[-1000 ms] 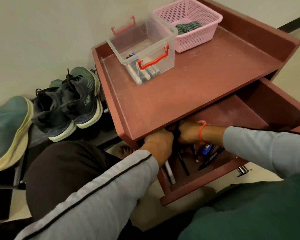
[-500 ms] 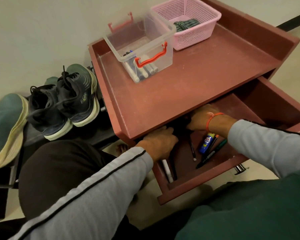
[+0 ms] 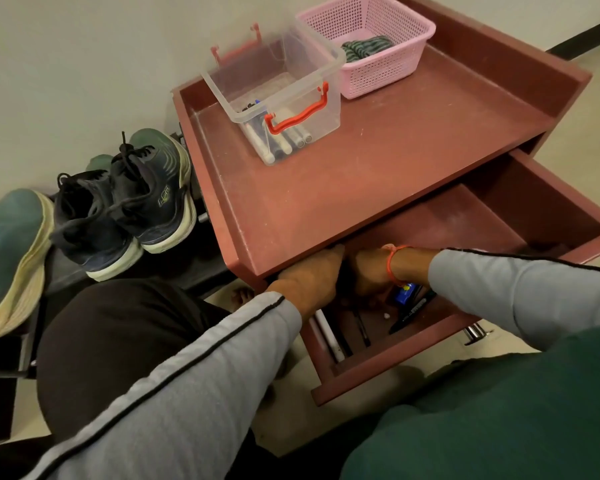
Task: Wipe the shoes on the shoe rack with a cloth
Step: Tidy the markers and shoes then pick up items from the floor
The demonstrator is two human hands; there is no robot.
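From the head camera, the task looks barely begun: the dark blue lace-up sneakers with white soles [image 3: 118,209] sit untouched on the black shoe rack [image 3: 201,268], left of the reddish-brown wooden cabinet [image 3: 378,161]. No cloth can be made out in either hand. Both hands reach into the cabinet's open drawer [image 3: 395,362]. The left hand [image 3: 309,282] and right hand [image 3: 371,271] have their fingers hidden under the cabinet top, so their grip cannot be told.

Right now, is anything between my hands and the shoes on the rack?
Yes. Both the left hand and right hand are inside the open drawer; the cabinet's left wall stands between them and the dark sneakers.
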